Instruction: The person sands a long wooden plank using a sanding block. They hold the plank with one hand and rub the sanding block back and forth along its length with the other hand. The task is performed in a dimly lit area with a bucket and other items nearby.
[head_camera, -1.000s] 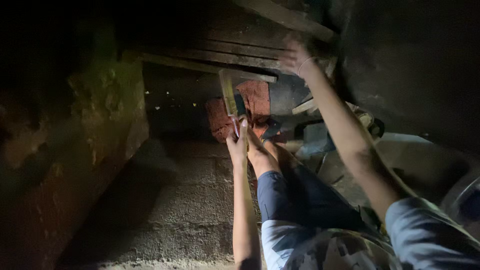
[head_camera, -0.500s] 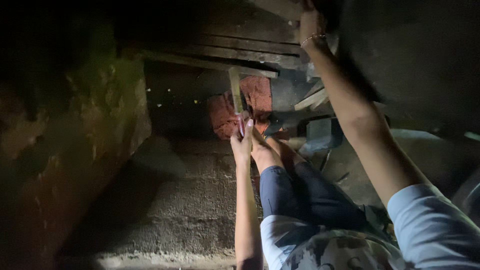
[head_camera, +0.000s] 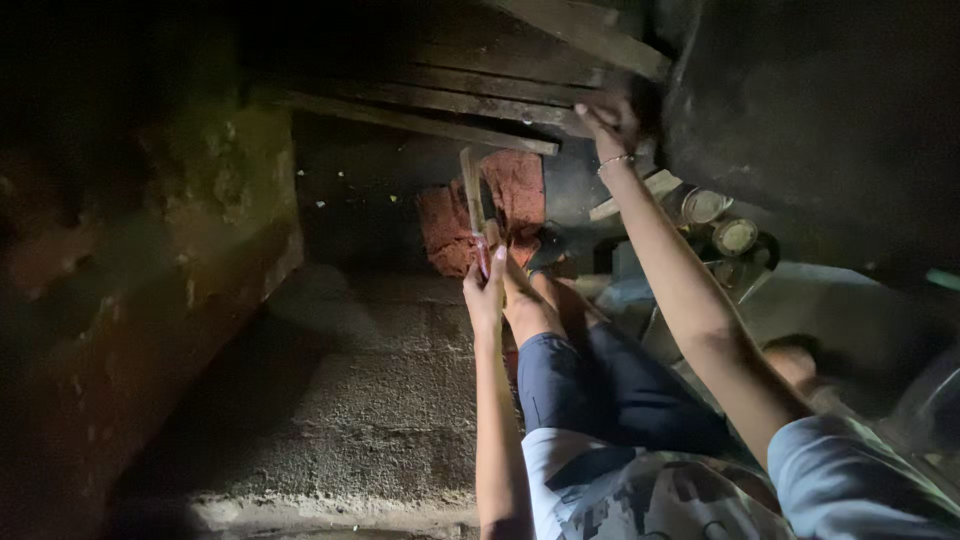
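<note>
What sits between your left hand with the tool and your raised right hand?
In the head view, between the left hand gripping the tool and the right hand on the plank hangs a reddish cloth.

The right hand (head_camera: 610, 120) has climbed and then eased back: a second ago it lay flat on the dark wooden planks (head_camera: 440, 95) overhead, half a second ago it had reached farther up and right toward the upper beam, and now it sits a little lower again, fingers against the plank edge. The left hand (head_camera: 487, 290), gripping the hammer (head_camera: 472, 205), has stayed upright but drifted slightly right with its handle.
</note>
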